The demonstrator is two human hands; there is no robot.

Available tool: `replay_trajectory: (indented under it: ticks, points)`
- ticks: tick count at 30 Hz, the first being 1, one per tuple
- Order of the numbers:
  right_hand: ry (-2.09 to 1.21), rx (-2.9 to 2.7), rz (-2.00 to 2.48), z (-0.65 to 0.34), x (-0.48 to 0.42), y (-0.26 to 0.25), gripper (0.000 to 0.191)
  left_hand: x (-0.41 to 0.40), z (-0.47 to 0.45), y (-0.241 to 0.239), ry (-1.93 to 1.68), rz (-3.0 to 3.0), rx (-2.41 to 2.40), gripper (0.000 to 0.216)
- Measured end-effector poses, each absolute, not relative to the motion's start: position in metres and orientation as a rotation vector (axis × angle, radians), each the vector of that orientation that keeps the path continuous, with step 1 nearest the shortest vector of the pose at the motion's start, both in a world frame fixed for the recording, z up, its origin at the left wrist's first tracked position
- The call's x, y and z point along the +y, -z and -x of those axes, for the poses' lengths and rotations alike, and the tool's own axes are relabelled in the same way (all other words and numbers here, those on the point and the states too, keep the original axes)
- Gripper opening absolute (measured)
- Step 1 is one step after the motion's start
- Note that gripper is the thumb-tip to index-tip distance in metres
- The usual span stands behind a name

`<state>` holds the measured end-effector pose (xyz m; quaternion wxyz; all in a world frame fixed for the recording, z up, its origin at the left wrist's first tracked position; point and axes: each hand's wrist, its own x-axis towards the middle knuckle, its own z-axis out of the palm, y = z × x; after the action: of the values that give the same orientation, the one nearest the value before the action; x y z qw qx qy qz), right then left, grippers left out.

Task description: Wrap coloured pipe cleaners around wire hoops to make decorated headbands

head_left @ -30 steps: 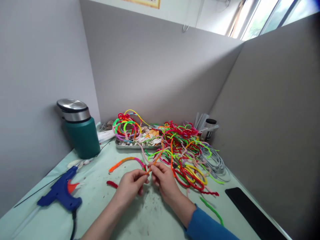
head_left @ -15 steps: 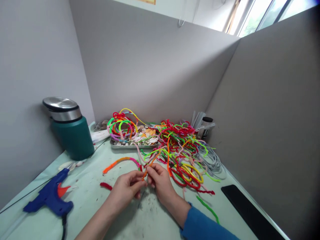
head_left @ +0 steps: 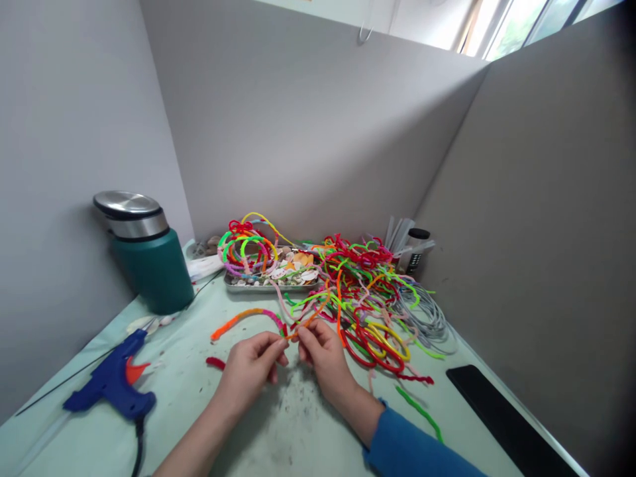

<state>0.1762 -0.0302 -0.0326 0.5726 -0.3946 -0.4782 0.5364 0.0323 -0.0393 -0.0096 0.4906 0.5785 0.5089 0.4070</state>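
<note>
Between my two hands runs an orange pipe cleaner (head_left: pixel 292 336), pinched from both sides low over the table. My left hand (head_left: pixel 252 364) grips one end between thumb and fingers. My right hand (head_left: pixel 320 351) pinches it a short way along, and its far part stretches out beyond those fingers. Just behind my left hand, a curved orange-to-magenta pipe cleaner (head_left: pixel 248 314) lies on the table. A short dark red piece (head_left: pixel 215 362) rests beside my left wrist, partly hidden by it.
A large tangle of pipe cleaners (head_left: pixel 358 265) spreads at the back right, near grey wire coils (head_left: pixel 427 318). Behind is a metal tray (head_left: pixel 271 287) of buttons. To the left are a blue glue gun (head_left: pixel 112 381) and green flask (head_left: pixel 152 271); a black strip (head_left: pixel 497 414) lies right.
My left hand has turned slightly, and the pinched orange stretch now lies flatter instead of slanting down. The whole view has shifted a little.
</note>
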Motion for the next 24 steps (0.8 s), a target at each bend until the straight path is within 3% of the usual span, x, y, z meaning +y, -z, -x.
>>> replay_trajectory:
  ticks: [7, 14, 24]
  points:
    - [-1.144, -1.268, 0.872, -0.173, -0.036, 0.038, 0.018, -0.038, -0.029, 0.009, -1.05, -1.059, 1.086, 0.03]
    - [-1.017, -1.38, 0.927, -0.177, -0.037, 0.04, 0.017, -0.031, -0.025, 0.017, -1.014, -1.309, 1.283, 0.043]
    - [-0.962, -1.428, 0.975, -0.179, -0.036, 0.044, 0.015, -0.036, -0.022, 0.007, -0.919, -1.608, 1.316, 0.03]
